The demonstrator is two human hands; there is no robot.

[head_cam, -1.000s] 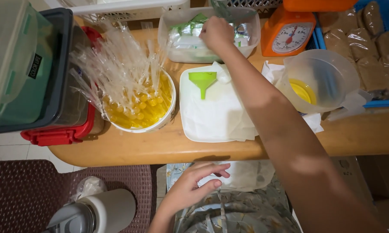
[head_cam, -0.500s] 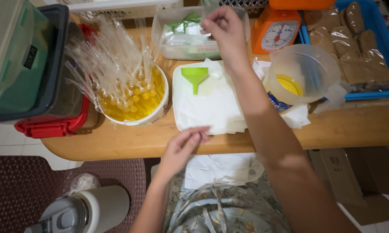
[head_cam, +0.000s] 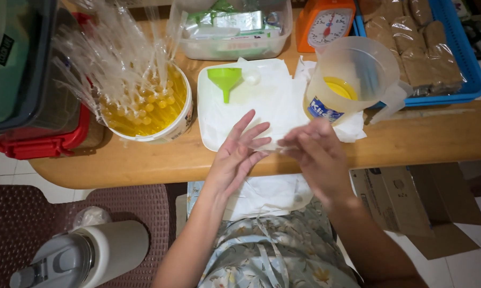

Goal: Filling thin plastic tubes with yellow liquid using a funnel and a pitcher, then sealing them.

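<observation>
My left hand (head_cam: 238, 154) and my right hand (head_cam: 316, 154) meet over the table's front edge, holding a thin clear plastic bag (head_cam: 275, 144) between their fingers. The left fingers are stretched out flat against it; the right fingers pinch its other end. Just beyond them lies a white tray (head_cam: 211, 136) lined with paper, with a green funnel (head_cam: 224, 79) resting on it. To the right stands a clear jug (head_cam: 352, 74) with a little yellow liquid. A white bucket (head_cam: 179, 125) on the left holds several long clear bags filled with yellow liquid.
A clear box of packets (head_cam: 232, 32), an orange kitchen scale (head_cam: 326, 24) and a blue tray of brown packets (head_cam: 427, 53) stand at the back. Stacked bins (head_cam: 21, 80) sit at the left. A grey flask (head_cam: 85, 256) and a cardboard box (head_cam: 411, 202) are on the floor.
My right hand has come back from the clear box at the rear to the table's front edge. My left hand rose from my lap to meet it, and both now hold a clear bag.
</observation>
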